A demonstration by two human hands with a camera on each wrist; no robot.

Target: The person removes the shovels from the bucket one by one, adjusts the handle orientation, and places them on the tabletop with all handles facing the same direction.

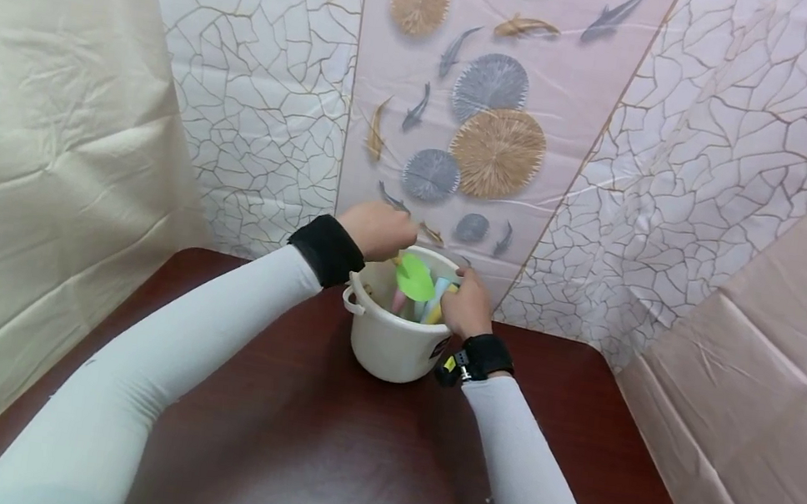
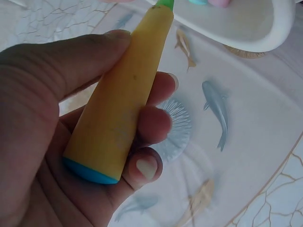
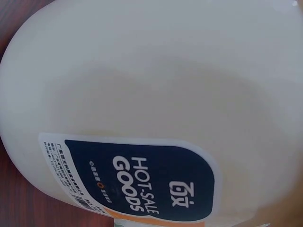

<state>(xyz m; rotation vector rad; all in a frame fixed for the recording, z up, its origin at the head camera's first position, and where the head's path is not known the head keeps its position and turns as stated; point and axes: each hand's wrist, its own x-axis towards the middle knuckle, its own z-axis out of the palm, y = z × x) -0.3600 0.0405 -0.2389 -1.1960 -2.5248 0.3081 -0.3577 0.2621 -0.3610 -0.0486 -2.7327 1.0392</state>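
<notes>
Head view from above, forward and down; wrist views close, white bucket (image 1: 392,346) in both.

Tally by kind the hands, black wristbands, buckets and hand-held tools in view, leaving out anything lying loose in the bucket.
Left hand and right hand: 2
Left wristband and right wristband: 2
White bucket: 1
Green-and-yellow tool: 1
Total: 6

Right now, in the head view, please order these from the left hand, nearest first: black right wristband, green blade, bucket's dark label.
1. Green blade: right of the left hand, at the bucket's mouth.
2. Dark label: lower, on the bucket's right side.
3. Black right wristband: farthest right.
</notes>
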